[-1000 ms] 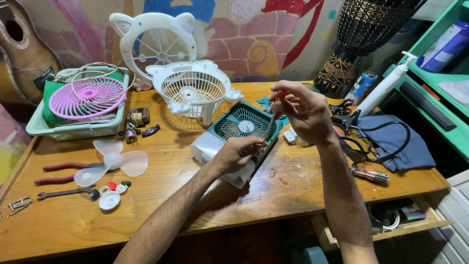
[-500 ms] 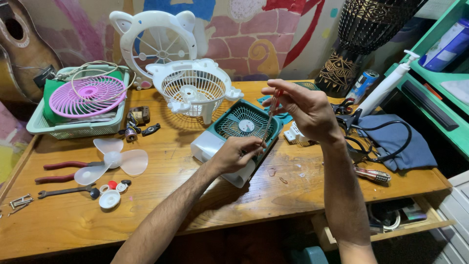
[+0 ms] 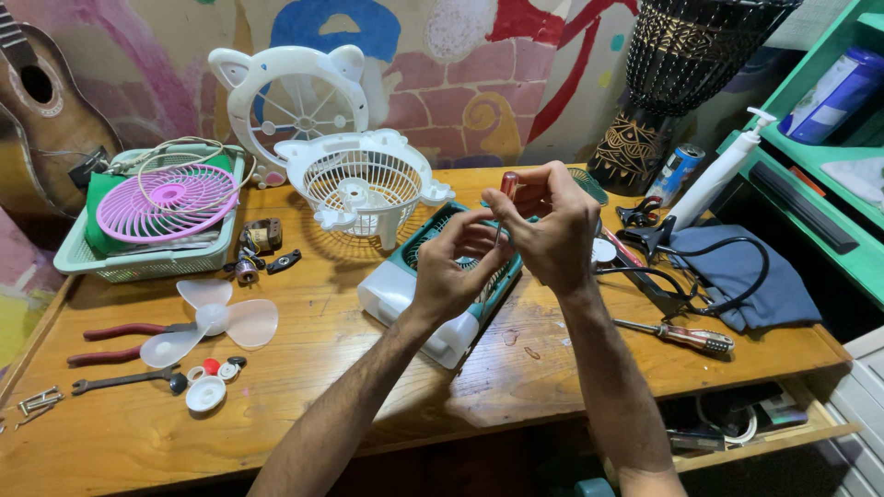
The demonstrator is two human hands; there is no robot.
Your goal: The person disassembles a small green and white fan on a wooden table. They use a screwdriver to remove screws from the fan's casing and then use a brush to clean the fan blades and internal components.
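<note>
— Right hand [image 3: 552,230] first: what is it doing?

— Fingers curled shut around a red-handled screwdriver [image 3: 505,189], handle end up, thin shaft slanting down toward the other hand.

— And the left hand [image 3: 453,267]?

— Raised just beside it, thumb and fingertips pinched together at the lower end of the shaft. Whether something tiny sits between them, I cannot tell.

— What lies under the hands?

— A green and white fan body [image 3: 433,299], flat on the wooden workbench [image 3: 368,396], partly hidden by both wrists.

— Further out?

— Behind it, a white fan grille [image 3: 361,184] on its stand; left of that, a pink grille [image 3: 168,201] in a pale green basket [image 3: 138,262]. A clear fan blade [image 3: 207,322] and red-handled pliers [image 3: 120,339] lie near the left front edge. To the right, a second screwdriver [image 3: 677,336] beside a dark cloth [image 3: 746,276].
</note>
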